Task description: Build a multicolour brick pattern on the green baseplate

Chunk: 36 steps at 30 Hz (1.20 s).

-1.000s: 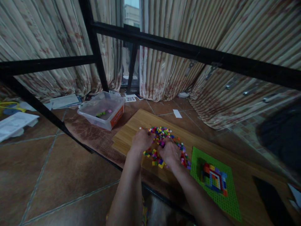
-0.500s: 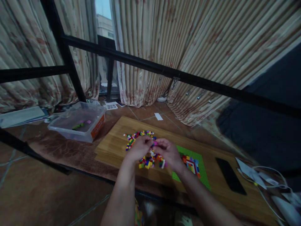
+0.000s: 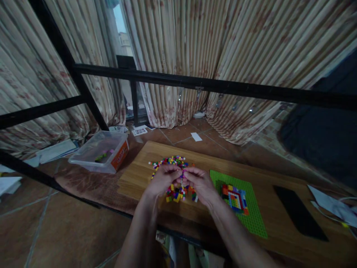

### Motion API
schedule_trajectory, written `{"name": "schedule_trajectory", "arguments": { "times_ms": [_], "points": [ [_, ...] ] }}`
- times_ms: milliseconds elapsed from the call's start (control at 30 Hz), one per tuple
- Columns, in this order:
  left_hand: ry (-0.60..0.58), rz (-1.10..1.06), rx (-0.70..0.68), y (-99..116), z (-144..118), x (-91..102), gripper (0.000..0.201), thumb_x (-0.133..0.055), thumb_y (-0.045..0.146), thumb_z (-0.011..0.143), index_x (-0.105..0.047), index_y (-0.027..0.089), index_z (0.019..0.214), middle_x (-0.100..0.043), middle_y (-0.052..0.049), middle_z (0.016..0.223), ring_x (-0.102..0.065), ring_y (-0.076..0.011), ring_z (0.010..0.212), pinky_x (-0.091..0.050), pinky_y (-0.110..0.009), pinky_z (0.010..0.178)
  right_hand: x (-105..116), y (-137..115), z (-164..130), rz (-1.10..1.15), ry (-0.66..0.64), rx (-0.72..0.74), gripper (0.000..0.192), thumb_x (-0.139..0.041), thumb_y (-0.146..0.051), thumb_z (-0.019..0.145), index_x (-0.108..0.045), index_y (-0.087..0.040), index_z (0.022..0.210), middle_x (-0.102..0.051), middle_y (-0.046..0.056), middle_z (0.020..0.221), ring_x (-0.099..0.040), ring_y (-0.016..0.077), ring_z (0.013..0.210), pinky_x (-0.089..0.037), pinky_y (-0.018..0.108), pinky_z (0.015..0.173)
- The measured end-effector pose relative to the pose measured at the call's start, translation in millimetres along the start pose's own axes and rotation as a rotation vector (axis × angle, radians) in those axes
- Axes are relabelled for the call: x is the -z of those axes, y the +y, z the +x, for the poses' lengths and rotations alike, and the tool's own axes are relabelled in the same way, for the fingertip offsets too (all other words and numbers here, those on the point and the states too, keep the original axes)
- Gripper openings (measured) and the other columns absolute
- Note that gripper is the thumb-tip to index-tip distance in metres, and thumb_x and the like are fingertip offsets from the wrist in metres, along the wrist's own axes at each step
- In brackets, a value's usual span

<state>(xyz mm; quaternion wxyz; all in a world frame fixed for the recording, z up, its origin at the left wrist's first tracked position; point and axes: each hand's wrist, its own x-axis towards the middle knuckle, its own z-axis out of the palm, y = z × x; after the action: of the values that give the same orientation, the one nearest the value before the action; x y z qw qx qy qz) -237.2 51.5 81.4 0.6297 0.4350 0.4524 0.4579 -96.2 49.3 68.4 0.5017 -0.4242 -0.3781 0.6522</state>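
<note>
Your left hand (image 3: 161, 180) and right hand (image 3: 201, 184) meet fingertip to fingertip above the wooden counter (image 3: 139, 175), over the near part of a scatter of small coloured bricks (image 3: 175, 193). Both hands are curled shut, and between their fingertips they pinch 1 small pink brick (image 3: 182, 173); the grip is shared, and how the piece sits in the fingers cannot be told at this size.

The loose bricks lie in 2 patches: 1 just beyond your fingers, 1 beneath and just in front of your hands. Their single shapes are too small to tell.

To the right of your right hand, near but not touching, a green baseplate (image 3: 251, 212) lies flat on the counter. A low build (image 3: 234, 197) of red, yellow, blue and white bricks stands on its far half.

Further right on the counter lies a flat black slab (image 3: 299, 216), well apart from the baseplate.

Left of the counter, on a brown mat (image 3: 92, 186), stands a clear plastic tub (image 3: 97, 156) with an orange label; a few bricks lie inside it
</note>
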Motion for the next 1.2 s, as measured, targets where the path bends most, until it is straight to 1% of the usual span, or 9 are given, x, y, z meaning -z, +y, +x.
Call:
{"name": "schedule_trajectory", "arguments": {
  "times_ms": [133,233,333,400,500,667,833,1033,1200],
  "points": [
    [0.019,-0.045,0.041,-5,5,-6.7,0.034,-0.08,0.039,0.06,-0.068,0.01,0.073,-0.061,-0.001,0.057,-0.053,-0.008,0.051,-0.042,-0.02,0.051,10,6,1,0.188,0.042,-0.093,0.024,-0.08,-0.028,0.06,-0.068,-0.016,0.077,-0.067,-0.001,0.061,-0.061,0.0112,0.056,-0.052,0.025,0.062],
    [0.064,-0.043,0.049,-11,11,-12.6,0.033,-0.079,0.04,0.061,-0.066,0.011,0.073,-0.062,0.0,0.059,-0.054,-0.0079,0.052,-0.044,-0.02,0.053,14,11,3,0.303,0.094,-0.191,0.012,-0.068,-0.023,0.068,-0.064,-0.018,0.078,-0.066,-0.001,0.064,-0.06,0.0105,0.057,-0.05,0.023,0.058],
    [0.119,-0.039,0.04,-16,16,-18.2,0.032,-0.078,0.038,0.061,-0.066,0.011,0.073,-0.064,-0.001,0.063,-0.058,-0.0094,0.056,-0.047,-0.021,0.057,14,13,5,0.339,0.096,-0.238,0.01,-0.058,-0.027,0.075,-0.061,-0.018,0.079,-0.066,0.0,0.066,-0.058,0.0105,0.055,-0.047,0.022,0.054],
    [0.14,-0.044,0.037,-19,17,-21.5,0.032,-0.078,0.038,0.061,-0.066,0.011,0.073,-0.065,-0.002,0.063,-0.059,-0.0102,0.056,-0.048,-0.022,0.058,13,14,8,0.328,0.067,-0.215,0.017,-0.061,-0.035,0.076,-0.06,-0.018,0.075,-0.063,-0.001,0.061,-0.054,0.0094,0.051,-0.044,0.02,0.049],
    [0.161,-0.05,0.026,-23,20,-24.4,0.032,-0.078,0.037,0.061,-0.066,0.01,0.073,-0.065,-0.002,0.06,-0.059,-0.0106,0.054,-0.047,-0.022,0.055,10,18,12,0.251,0.061,-0.097,0.031,-0.073,-0.046,0.067,-0.058,-0.019,0.071,-0.057,-0.005,0.055,-0.047,0.0068,0.045,-0.035,0.018,0.044],
    [0.223,-0.025,-0.006,-30,25,-25.6,0.033,-0.078,0.036,0.06,-0.069,0.01,0.078,-0.066,-0.002,0.06,-0.058,-0.0107,0.051,-0.044,-0.021,0.05,7,30,23,0.134,0.214,0.061,0.039,-0.078,-0.05,0.055,-0.061,-0.02,0.073,-0.059,-0.005,0.058,-0.049,0.009,0.046,-0.034,0.021,0.043],
    [0.312,0.014,-0.037,-40,29,-29.1,0.026,-0.074,0.033,0.062,-0.069,0.012,0.075,-0.064,0.0,0.06,-0.054,-0.009,0.049,-0.039,-0.019,0.046,9,39,31,0.066,0.277,0.076,0.036,-0.073,-0.051,0.057,-0.061,-0.02,0.072,-0.058,-0.004,0.057,-0.049,0.0103,0.046,-0.036,0.022,0.043],
    [0.391,0.192,-0.085,-51,34,-33.7,0.014,-0.064,0.028,0.067,-0.065,0.014,0.066,-0.055,0.003,0.051,-0.047,-0.0075,0.048,-0.035,-0.018,0.047,10,49,36,-0.106,0.367,0.105,0.032,-0.065,-0.052,0.064,-0.06,-0.021,0.071,-0.06,-0.002,0.06,-0.051,0.0124,0.05,-0.037,0.023,0.045],
    [0.42,0.063,-0.052,-50,32,-35.8,0.011,-0.064,0.025,0.064,-0.064,0.013,0.066,-0.052,0.004,0.05,-0.045,-0.0074,0.047,-0.036,-0.019,0.048,8,50,34,-0.057,0.305,0.075,0.031,-0.066,-0.051,0.063,-0.059,-0.021,0.064,-0.056,-0.003,0.053,-0.045,0.0107,0.044,-0.032,0.023,0.041]
  ]
}}
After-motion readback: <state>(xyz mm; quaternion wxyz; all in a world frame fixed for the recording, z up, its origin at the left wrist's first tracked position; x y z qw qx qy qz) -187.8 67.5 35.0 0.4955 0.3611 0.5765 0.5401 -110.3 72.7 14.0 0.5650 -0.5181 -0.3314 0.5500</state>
